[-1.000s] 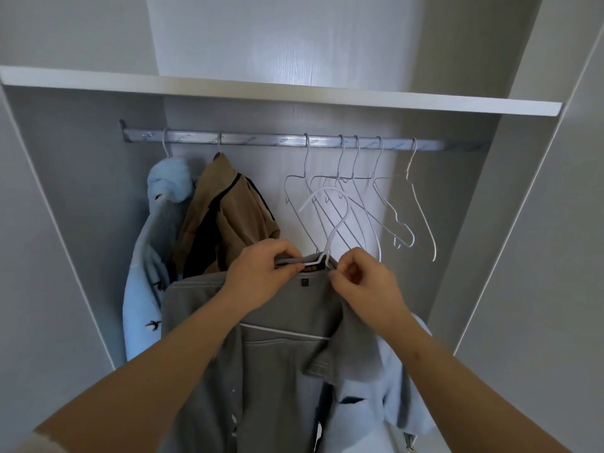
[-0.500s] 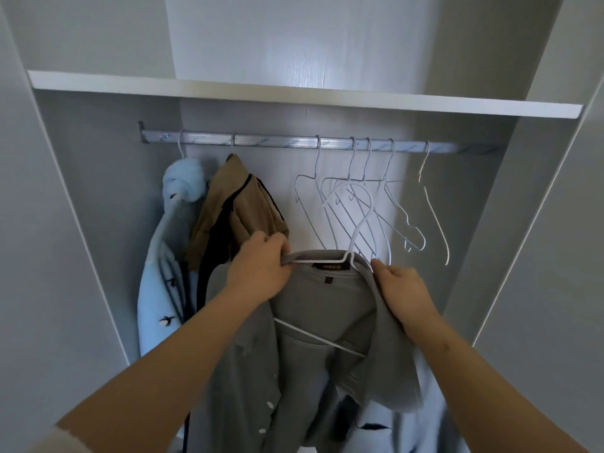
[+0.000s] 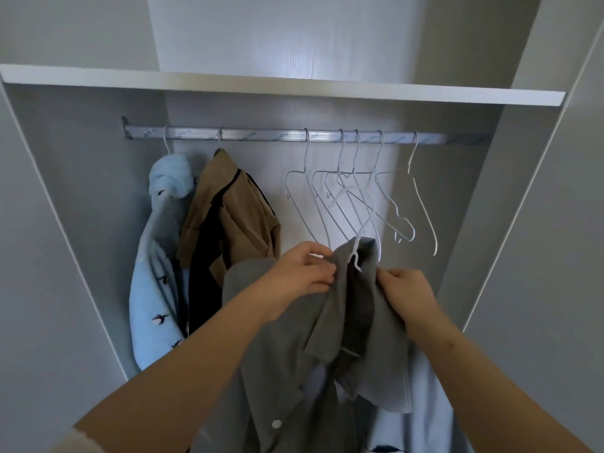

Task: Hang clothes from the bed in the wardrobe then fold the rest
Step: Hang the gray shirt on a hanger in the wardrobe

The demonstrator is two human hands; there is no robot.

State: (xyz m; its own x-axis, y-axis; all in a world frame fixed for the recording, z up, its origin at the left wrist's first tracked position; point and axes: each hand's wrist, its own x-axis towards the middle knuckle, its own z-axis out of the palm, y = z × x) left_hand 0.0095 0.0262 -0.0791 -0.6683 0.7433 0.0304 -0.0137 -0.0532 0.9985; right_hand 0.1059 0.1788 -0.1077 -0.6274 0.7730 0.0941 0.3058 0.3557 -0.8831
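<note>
— Since the grey shirt [image 3: 287,371] isn't on the rail [image 3: 261,134] yet, which step is this?

— Hanging. I hold it low before the wardrobe. My left hand [image 3: 307,273] pinches its collar and my right hand [image 3: 408,295] grips the other shoulder (fabric bunched, placket open). Next, I'd say: settle it on the white hanger [image 3: 353,256], then lift the hook over.

Raised close together, left grip [image 3: 304,273] and right grip [image 3: 408,295] both pinch.
</note>
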